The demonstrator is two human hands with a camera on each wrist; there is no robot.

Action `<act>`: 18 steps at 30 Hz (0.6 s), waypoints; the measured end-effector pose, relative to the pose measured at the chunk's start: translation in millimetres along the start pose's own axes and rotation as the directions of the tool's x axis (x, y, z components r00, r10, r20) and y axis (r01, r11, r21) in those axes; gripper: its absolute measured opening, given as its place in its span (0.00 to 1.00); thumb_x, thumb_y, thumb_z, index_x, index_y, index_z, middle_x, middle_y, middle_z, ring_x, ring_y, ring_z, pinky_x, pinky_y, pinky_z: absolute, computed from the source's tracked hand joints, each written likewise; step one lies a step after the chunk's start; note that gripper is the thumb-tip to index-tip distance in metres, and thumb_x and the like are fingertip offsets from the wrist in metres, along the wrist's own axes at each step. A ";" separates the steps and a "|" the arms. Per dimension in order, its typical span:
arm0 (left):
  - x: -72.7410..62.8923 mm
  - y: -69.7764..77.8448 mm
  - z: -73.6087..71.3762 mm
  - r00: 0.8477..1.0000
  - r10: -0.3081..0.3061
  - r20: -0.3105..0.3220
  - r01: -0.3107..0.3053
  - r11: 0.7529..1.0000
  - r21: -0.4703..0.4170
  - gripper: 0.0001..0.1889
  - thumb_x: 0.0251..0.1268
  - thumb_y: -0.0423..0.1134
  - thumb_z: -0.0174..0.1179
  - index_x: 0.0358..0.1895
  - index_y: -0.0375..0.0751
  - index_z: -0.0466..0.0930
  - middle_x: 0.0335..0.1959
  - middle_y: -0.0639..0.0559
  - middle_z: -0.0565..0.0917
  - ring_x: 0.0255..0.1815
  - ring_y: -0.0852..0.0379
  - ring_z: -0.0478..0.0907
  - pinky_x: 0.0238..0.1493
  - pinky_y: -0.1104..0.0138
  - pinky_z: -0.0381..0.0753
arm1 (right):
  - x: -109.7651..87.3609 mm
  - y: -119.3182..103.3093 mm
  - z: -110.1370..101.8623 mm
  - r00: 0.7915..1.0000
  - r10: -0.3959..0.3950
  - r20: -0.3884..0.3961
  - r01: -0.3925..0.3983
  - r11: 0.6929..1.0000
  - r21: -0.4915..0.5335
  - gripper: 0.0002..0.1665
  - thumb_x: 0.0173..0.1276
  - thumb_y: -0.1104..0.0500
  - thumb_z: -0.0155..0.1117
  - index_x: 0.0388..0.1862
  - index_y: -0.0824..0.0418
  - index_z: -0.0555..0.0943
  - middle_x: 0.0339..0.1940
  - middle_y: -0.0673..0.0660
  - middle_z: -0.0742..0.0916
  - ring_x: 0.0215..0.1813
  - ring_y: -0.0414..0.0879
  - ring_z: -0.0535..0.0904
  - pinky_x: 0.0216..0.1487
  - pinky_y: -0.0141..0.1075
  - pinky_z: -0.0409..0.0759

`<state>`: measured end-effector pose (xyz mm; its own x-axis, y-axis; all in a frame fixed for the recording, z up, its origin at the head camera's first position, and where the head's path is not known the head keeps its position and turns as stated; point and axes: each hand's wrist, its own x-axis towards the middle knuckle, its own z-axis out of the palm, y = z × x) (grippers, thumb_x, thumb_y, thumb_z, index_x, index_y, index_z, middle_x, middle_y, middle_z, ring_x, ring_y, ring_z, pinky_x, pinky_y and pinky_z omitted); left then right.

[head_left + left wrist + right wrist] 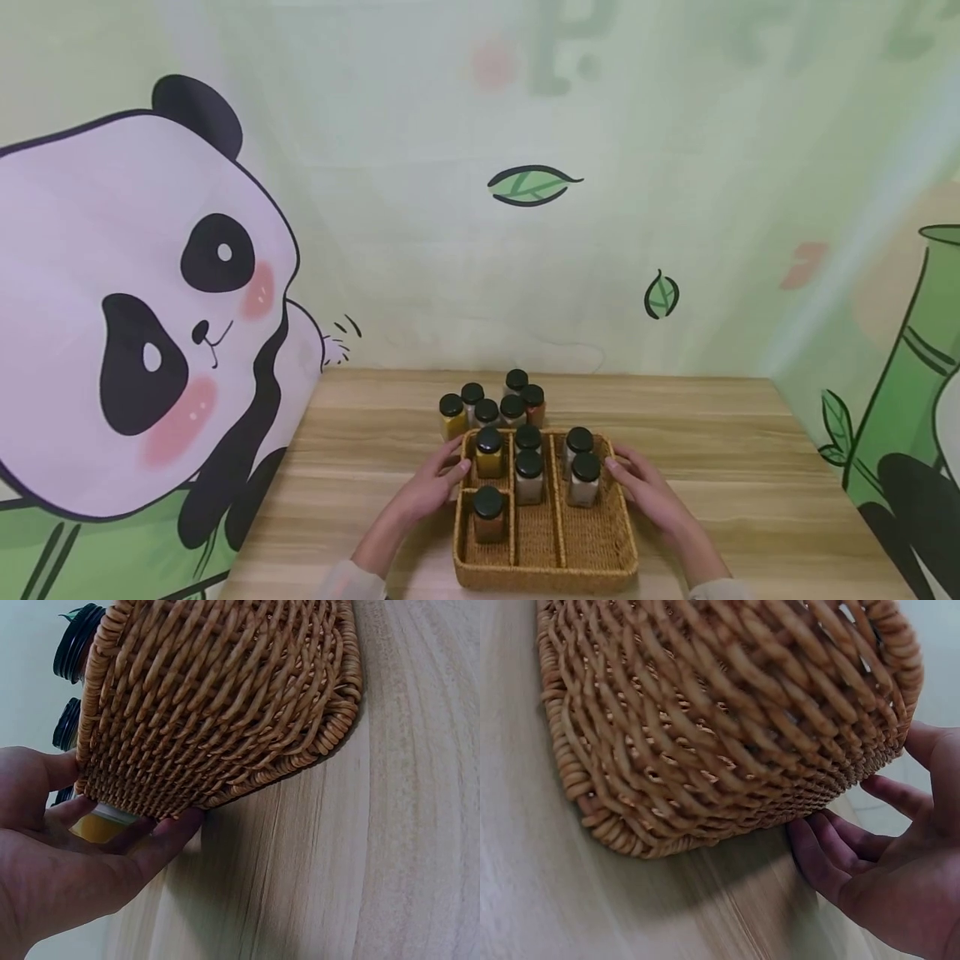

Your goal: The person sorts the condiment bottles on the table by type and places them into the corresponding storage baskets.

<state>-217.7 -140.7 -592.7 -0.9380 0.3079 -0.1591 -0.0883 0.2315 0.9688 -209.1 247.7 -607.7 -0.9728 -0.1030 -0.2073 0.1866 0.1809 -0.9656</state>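
A divided wicker basket (546,578) stands at the front of the table, held from both sides. My left hand (426,490) grips its left side, thumb at the rim and fingers against the woven wall (217,697). On the opposite side, my right hand (651,492) holds it likewise, fingertips low on the wall in the right wrist view. Black-lidded jars stand upright inside: a yellow one (489,463) back left, a brown one (489,527) front left, two pale jars (528,490) in the middle compartment and two more (583,492) on the right.
Just behind the basket, several more black-lidded jars cluster, among them a yellow jar (453,427) and a red one (535,413). The wooden table (720,450) ends at a wall hanging (420,250) printed with pandas and leaves.
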 end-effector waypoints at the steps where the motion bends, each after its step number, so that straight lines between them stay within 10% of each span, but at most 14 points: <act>1: 0.3 -0.8 0.9 1.000 0.004 0.001 -0.004 1.000 0.001 0.34 0.86 0.46 0.53 0.85 0.40 0.55 0.77 0.21 0.62 0.77 0.21 0.59 0.68 0.35 0.74 | -0.6 0.1 -0.6 1.000 0.008 -0.003 -0.008 1.000 0.004 0.41 0.83 0.45 0.59 0.83 0.67 0.61 0.76 0.75 0.71 0.77 0.68 0.68 0.73 0.61 0.73; 11: 0.0 -6.2 9.5 0.990 0.041 -0.132 -0.042 0.999 -0.001 0.32 0.82 0.48 0.60 0.80 0.37 0.66 0.74 0.27 0.71 0.73 0.26 0.69 0.60 0.44 0.85 | -0.5 -1.7 -6.9 0.998 0.070 -0.003 -0.069 0.992 0.104 0.39 0.80 0.49 0.64 0.81 0.65 0.64 0.74 0.72 0.74 0.75 0.68 0.69 0.68 0.63 0.78; 18: 4.1 7.8 -13.0 0.935 0.080 -0.345 -0.042 0.993 0.114 0.34 0.76 0.51 0.66 0.75 0.33 0.71 0.70 0.32 0.77 0.67 0.32 0.78 0.59 0.45 0.86 | 3.0 4.6 -5.4 0.999 0.037 -0.012 -0.035 0.995 0.094 0.40 0.79 0.48 0.65 0.81 0.64 0.66 0.74 0.72 0.73 0.74 0.65 0.71 0.67 0.64 0.78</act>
<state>-226.6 -149.6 -583.4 -0.9999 -0.0124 -0.0061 -0.0098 0.3217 0.9468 -211.9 253.5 -611.9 -0.9670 -0.0842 -0.2405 0.2328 0.0918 -0.9682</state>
